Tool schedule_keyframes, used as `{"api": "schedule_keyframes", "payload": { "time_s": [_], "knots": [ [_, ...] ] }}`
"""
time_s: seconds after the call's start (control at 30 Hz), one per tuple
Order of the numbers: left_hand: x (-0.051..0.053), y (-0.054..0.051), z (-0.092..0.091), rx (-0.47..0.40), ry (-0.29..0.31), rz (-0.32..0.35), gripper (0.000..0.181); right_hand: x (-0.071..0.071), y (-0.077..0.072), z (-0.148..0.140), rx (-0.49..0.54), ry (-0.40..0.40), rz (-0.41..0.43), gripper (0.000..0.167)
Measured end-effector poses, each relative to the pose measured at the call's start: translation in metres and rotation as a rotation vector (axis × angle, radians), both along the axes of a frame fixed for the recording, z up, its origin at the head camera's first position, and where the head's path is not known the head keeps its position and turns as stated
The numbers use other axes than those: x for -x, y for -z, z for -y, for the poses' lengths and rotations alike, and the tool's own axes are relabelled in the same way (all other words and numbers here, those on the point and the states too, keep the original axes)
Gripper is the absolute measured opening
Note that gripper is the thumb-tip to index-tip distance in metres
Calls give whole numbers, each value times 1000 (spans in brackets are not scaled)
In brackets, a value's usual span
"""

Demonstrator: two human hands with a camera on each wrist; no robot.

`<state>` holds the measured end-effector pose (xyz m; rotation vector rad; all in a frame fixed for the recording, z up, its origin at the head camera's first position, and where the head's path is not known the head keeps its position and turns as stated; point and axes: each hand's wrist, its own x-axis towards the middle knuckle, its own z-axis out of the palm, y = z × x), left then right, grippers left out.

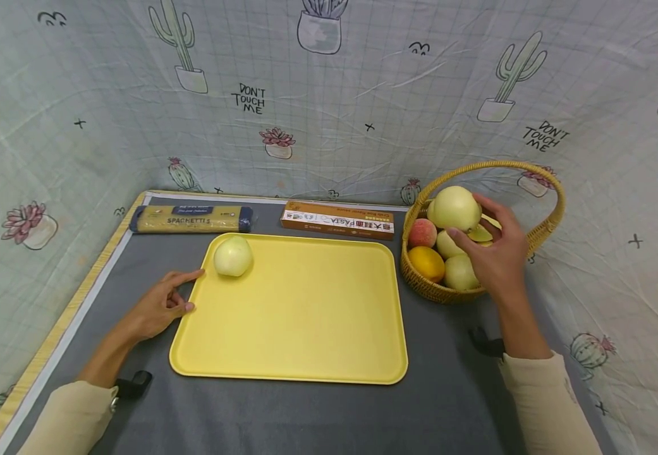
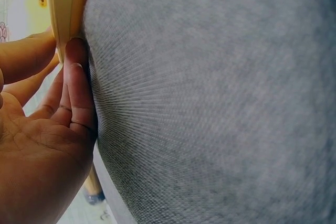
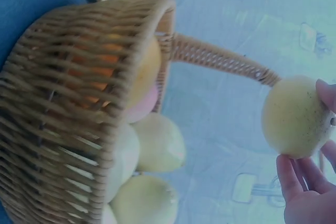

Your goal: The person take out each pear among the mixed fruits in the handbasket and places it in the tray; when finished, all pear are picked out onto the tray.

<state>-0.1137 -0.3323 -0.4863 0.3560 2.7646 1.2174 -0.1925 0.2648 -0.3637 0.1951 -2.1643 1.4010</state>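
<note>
The right hand (image 1: 499, 253) holds a pale yellow-green round fruit (image 1: 456, 208) between thumb and fingers, above the wicker basket (image 1: 433, 292). In the right wrist view this fruit (image 3: 295, 116) is clear of the other fruit, gripped by the right hand (image 3: 310, 182). The left hand (image 1: 155, 308) is at the left edge of the yellow tray (image 1: 306, 309); in the left wrist view the left hand (image 2: 47, 129) pinches the tray's rim (image 2: 68, 3) between thumb and fingers. A similar pale fruit (image 1: 233, 256) sits in the tray's far left corner.
Inside the basket lie a peach (image 1: 422, 233), an orange fruit (image 1: 426, 264) and several pale fruits, under its tall arched handle (image 1: 493, 164). Behind the tray are a spaghetti packet (image 1: 192, 219) and a pasta box (image 1: 337, 220). Printed cloth (image 1: 329, 126) hangs at the back and sides.
</note>
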Motion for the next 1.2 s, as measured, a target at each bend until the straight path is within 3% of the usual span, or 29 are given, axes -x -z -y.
{"api": "schedule_keyframes", "payload": {
  "time_s": [0.27,0.53,1.2],
  "knots": [
    [0,-1,0,-14,11,-11,66,-18,-11,16,15,-73,-93,71],
    [-1,0,0,-2,-1,14,68,-23,-13,42,-8,-159,-173,73],
    [1,0,0,1,-9,39,70,-15,2,115,-44,-304,-160,72]
  ]
}}
